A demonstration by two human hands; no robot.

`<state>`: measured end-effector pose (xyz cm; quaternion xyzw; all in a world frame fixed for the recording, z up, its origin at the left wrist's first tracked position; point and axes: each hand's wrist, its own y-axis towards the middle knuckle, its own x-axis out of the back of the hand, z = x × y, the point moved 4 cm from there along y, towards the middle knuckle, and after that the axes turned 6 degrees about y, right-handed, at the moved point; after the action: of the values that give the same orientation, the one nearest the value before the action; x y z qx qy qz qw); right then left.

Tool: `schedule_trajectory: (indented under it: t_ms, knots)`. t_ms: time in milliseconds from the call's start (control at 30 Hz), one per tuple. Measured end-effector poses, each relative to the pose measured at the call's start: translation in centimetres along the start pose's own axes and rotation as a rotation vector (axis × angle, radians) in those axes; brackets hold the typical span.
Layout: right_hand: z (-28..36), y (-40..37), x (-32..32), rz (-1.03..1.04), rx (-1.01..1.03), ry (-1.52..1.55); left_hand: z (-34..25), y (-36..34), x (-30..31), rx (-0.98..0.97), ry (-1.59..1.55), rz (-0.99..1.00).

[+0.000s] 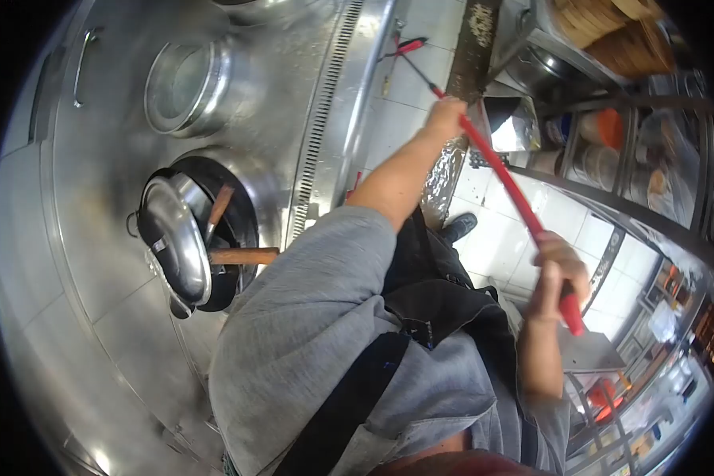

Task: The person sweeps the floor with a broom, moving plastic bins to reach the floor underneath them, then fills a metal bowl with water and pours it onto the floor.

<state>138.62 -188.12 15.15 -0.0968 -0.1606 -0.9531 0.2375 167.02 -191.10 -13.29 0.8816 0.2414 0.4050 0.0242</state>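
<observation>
A long red pole [501, 170] runs slantwise across the view, held in both hands. My left hand [446, 117] is wrapped around its upper part, arm stretched forward over the floor. My right hand [561, 270] grips it near the thick red end, close to my body. Beyond my left hand the pole narrows to a dark shaft. It ends at a small red and black head [411, 46] near the white floor tiles, whose kind I cannot make out.
On my left is a steel cooking range [293, 95] with a slotted drain strip. A black wok [246, 198] there holds a metal lid [178, 242] and wooden-handled tools. Also there is a round steel pot [184, 87]. Shelves [611, 151] with containers and bamboo steamers [627, 40] stand right. A wet floor channel [444, 178] lies ahead.
</observation>
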Motion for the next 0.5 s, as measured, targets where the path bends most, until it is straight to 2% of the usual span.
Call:
schedule_trajectory:
  t_ms: [33,67,133,167,233,267,333,367,433,500]
  knots:
    - [4.1,2.2,-4.4,0.135,0.18,0.316,0.7,-0.6,-0.3,0.013,0.103,0.026]
    - [4.7,2.3,-3.4,0.145,0.174,0.345,-0.3,-1.1,-0.4,0.012,0.093,0.031]
    - [5.8,1.9,-0.5,0.177,0.159,0.427,-2.8,-3.7,-1.0,0.129,0.016,0.124]
    - [6.6,1.9,1.1,0.103,0.181,0.424,-4.3,-4.6,-1.6,0.127,0.012,0.127]
    - [7.9,1.8,5.1,0.032,0.158,0.431,-8.0,-6.3,-3.5,0.086,-0.039,0.192]
    - [8.6,1.7,6.6,0.062,0.167,0.467,-9.3,-7.1,-4.0,0.081,-0.043,0.196]
    - [9.8,1.2,9.3,0.071,0.185,0.531,-12.4,-8.3,-4.7,-0.088,-0.251,0.183]
    - [10.0,0.7,10.8,0.062,0.189,0.529,-13.9,-8.5,-4.5,-0.097,-0.25,0.187]
    - [10.4,-0.3,14.2,0.032,0.281,0.621,-16.9,-8.4,-4.7,-0.087,-0.227,0.36]
    - [11.6,-0.9,16.1,0.077,0.367,0.619,-19.0,-8.4,-6.0,-0.114,-0.207,0.354]
